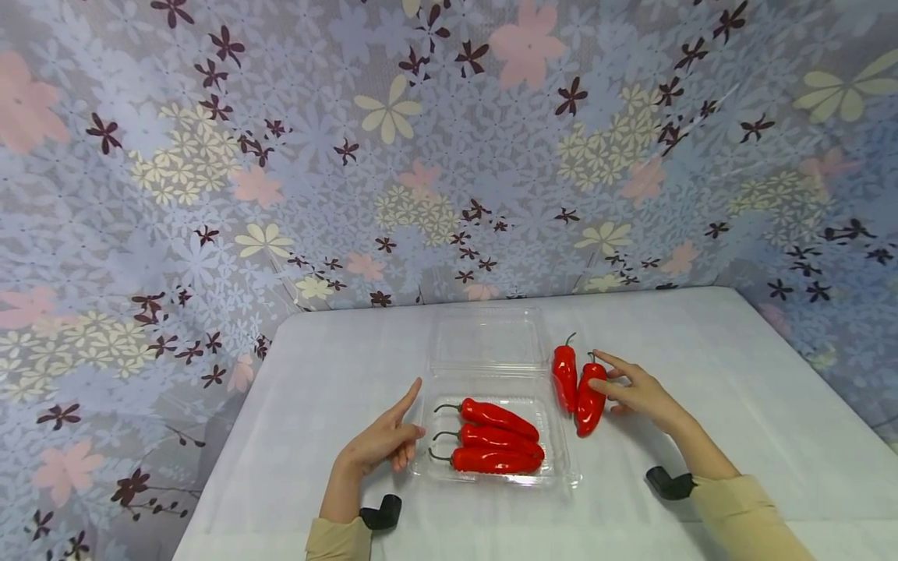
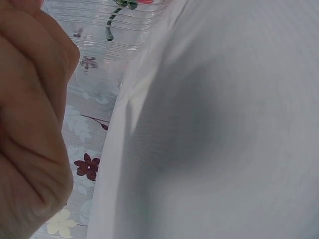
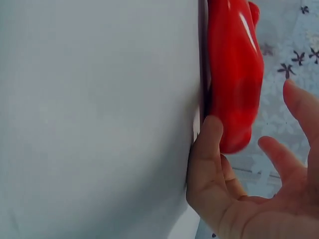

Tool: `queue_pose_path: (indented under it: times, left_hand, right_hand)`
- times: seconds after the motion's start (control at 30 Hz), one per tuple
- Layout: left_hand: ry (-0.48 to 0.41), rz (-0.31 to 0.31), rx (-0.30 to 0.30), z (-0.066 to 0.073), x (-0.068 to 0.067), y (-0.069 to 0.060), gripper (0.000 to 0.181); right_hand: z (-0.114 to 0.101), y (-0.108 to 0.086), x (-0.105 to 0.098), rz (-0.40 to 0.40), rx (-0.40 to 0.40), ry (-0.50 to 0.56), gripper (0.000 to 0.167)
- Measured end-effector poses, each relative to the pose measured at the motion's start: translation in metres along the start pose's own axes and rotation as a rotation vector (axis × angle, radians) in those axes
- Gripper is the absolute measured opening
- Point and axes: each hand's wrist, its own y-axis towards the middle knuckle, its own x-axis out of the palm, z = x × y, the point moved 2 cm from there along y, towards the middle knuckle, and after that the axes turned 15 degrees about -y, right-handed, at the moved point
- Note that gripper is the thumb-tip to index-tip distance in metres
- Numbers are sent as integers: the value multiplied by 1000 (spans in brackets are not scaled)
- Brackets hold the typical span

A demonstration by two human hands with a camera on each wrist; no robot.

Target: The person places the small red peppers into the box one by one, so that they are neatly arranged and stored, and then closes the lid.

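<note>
Three red peppers [image 1: 498,460] lie side by side in the clear plastic container [image 1: 561,467], stems to the left. My left hand [image 1: 379,442] is at the container's left edge, index finger extended and the other fingers curled, holding nothing. Two more red peppers lie right of the container, one [image 1: 564,378] closer to it. At the other pepper [image 1: 591,401] is my right hand [image 1: 641,396], fingers spread around its upper part; in the right wrist view a fingertip touches this pepper [image 3: 234,74] and the hand [image 3: 249,204] is not closed round it.
The container's clear lid [image 1: 487,339] lies folded back behind it. A white cloth [image 1: 281,436] covers the table, and a flower-patterned curtain [image 1: 449,156] hangs behind. Black camera mounts sit at both wrists.
</note>
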Motion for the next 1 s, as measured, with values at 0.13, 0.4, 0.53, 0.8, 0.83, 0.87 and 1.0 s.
queue_pose_path:
  times: [0.13, 0.4, 0.53, 0.8, 0.83, 0.87, 1.0]
  left_hand:
    - [0, -5, 1, 0, 1, 0, 83]
    - [-11, -6, -3, 0, 1, 1, 82]
    - [-11, 1, -14, 0, 1, 1, 82]
    - [-10, -10, -14, 2, 1, 1, 83]
    - [-11, -11, -15, 2, 2, 0, 83]
    - [-12, -10, -16, 2, 1, 0, 83]
    - [-16, -6, -15, 1, 2, 0, 83]
  right_hand:
    - [-3, 2, 5, 19, -6, -37, 74]
    - [-12, 4, 12, 49, 13, -192, 77]
    - [-16, 4, 18, 39, 17, -226, 80]
    - [-21, 7, 21, 45, 19, -248, 82]
    - [-21, 7, 20, 46, 23, -243, 82]
    - [-21, 7, 20, 48, 29, -235, 82]
    - [-24, 7, 14, 50, 52, -172, 84]
